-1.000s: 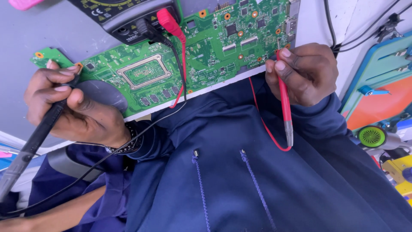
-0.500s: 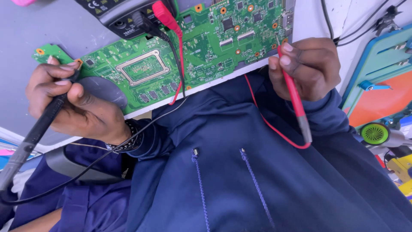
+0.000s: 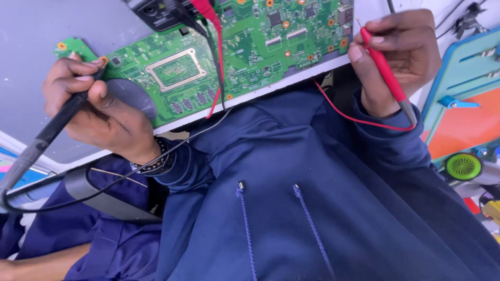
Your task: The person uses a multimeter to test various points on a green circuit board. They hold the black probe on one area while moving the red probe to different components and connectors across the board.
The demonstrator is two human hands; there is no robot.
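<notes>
- Green printed circuit board lay flat on the grey bench top, its near edge over the person's dark blue hooded top.
- Left hand, at the board's left end, was clamped on a black pen-shaped test probe, tip touching the board's corner.
- Right hand, at the board's right edge, pinched a red pen-shaped test probe, tip just off the board.
- Red and black leads crossed the board's middle.

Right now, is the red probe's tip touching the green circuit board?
No. The red probe in the right hand has its metal tip in the air, just off the green circuit board's right edge.
</notes>
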